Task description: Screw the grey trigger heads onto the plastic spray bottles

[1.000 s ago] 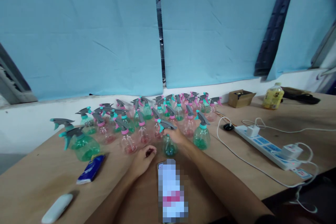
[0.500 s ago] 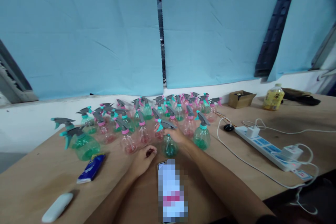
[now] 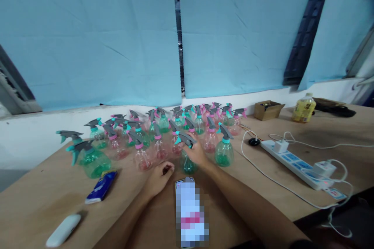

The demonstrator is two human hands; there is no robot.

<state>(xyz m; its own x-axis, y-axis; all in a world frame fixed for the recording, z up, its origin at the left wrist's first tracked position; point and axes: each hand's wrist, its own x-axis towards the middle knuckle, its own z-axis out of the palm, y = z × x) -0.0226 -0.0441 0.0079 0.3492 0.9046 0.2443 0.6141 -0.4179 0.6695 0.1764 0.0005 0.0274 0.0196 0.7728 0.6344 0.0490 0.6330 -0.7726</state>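
Just right of centre, a green spray bottle [image 3: 188,164] with a grey head and turquoise trigger stands upright on the table. My right hand [image 3: 196,152] is closed around its neck, under the sprayer head; part of the neck is hidden behind my fingers. To its left, my left hand [image 3: 162,176] rests on the tabletop, fingers loosely curled, with nothing visible in them. A phone [image 3: 188,210] with a blurred-out screen lies between my forearms. Closest to my left hand is a pink spray bottle [image 3: 143,159]; another green spray bottle [image 3: 224,155] stands right of my right hand.
Several more pink and green spray bottles crowd the wooden table [image 3: 140,214] towards the wall. At left lie a blue packet [image 3: 101,187] and a white case [image 3: 63,230]. A power strip [image 3: 295,163] with chargers and cables, a cardboard box [image 3: 268,110] and a yellow-labelled bottle [image 3: 304,109] occupy the right.
My right hand has shifted slightly up and right around the green spray bottle's neck, and the sprayer head has turned a little. My left hand stays put.
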